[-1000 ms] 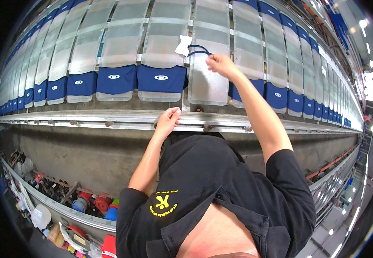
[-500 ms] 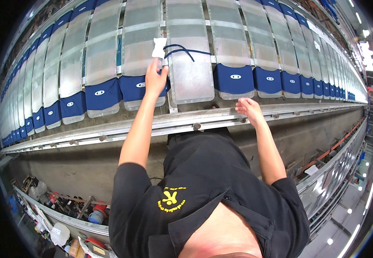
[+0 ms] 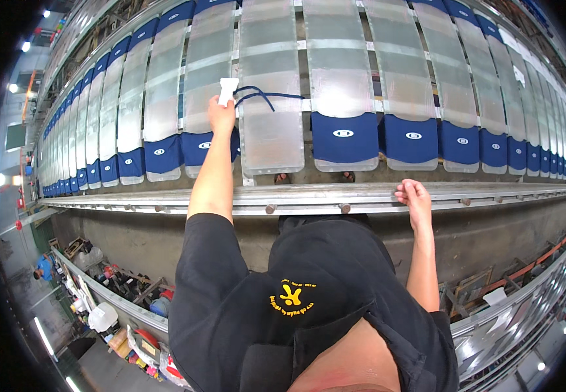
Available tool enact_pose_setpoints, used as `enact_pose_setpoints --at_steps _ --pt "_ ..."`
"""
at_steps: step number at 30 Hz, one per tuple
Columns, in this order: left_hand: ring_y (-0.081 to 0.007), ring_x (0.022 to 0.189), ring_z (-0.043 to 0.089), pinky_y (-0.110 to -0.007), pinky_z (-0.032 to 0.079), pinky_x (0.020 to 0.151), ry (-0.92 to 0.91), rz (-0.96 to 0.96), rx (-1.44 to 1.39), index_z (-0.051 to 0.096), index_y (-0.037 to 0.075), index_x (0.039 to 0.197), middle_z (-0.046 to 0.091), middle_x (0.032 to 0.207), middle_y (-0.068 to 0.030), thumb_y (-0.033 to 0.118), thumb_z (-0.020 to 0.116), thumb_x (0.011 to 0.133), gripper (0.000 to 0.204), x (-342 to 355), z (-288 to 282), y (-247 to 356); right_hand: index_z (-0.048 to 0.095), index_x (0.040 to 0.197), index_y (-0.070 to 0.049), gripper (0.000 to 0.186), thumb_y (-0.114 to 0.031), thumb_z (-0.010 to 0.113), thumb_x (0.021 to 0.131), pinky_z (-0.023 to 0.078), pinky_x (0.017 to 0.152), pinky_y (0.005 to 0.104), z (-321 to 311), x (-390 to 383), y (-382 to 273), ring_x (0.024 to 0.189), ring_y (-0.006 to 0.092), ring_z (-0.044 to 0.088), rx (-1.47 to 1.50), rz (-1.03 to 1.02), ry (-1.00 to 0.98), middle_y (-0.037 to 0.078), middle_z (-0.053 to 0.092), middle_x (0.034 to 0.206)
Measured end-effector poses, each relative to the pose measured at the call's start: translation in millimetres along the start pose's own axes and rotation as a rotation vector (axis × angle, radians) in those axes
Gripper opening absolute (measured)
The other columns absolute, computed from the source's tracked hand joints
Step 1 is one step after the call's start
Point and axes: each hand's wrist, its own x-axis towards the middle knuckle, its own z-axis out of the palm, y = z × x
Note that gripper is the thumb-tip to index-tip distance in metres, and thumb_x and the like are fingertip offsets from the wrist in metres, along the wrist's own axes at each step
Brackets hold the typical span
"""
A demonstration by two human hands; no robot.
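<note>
My left hand (image 3: 221, 116) reaches forward, its fingers closed on the lower end of a small white piece (image 3: 228, 86) with a narrowed middle. This white piece lies over the seam between two translucent boards. Just to its right, a dark blue cord (image 3: 257, 91) lies loosely crossed on a board (image 3: 272, 144) whose near end has no blue cloth on it. My right hand (image 3: 415, 201) hovers by the metal rail, fingers loosely bent and slightly apart, with nothing visible in it. Dark blue fabric pieces (image 3: 345, 147) with a white oval mark cover the near ends of neighbouring boards.
A long metal rail (image 3: 230, 201) with round knobs runs between me and the row of boards. Behind me on the left, a cluttered shelf holds a white jug (image 3: 103, 317) and assorted containers. My sandalled feet show beneath the boards.
The view has shifted and turned. My left hand has come up onto the white piece and closed on its lower end. My right hand's fingers have curled more.
</note>
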Motion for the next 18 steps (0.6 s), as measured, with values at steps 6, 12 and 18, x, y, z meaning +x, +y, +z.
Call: enact_pose_setpoints --at_steps 6,12,18 --pt "-0.0399 0.122 0.055 -0.047 0.044 0.102 -0.001 0.044 0.089 0.049 -0.001 0.139 0.058 0.127 -0.0266 0.041 0.075 0.082 0.076 9.9 3.1 9.1 0.064 0.11 -0.001 0.023 -0.021 0.058 0.103 0.054 0.07 0.0245 -34.3 13.2 -11.9 0.079 0.012 0.067 -0.069 0.025 0.027 0.006 0.068 0.094" --pt "-0.0392 0.108 0.064 -0.047 0.05 0.092 -0.068 0.065 0.225 0.064 0.002 0.122 0.067 0.109 -0.0248 0.042 0.074 0.079 0.06 32.1 5.3 8.4 0.064 0.11 0.0 0.02 -0.018 0.058 0.103 0.053 0.071 0.0255 -3.0 15.5 -31.8 0.079 0.0122 0.066 -0.092 -0.09 -0.016 0.007 0.069 0.095" --pt "-0.0358 0.078 0.07 -0.043 0.053 0.072 -0.167 0.098 0.025 0.067 0.003 0.078 0.07 0.078 -0.0203 0.033 0.07 0.078 0.03 4.9 -11.1 39.8 0.065 0.108 0.0 0.021 -0.019 0.059 0.103 0.054 0.073 0.0265 37.9 3.4 -21.2 0.08 0.0117 0.066 -0.176 -0.078 -0.145 0.006 0.069 0.094"
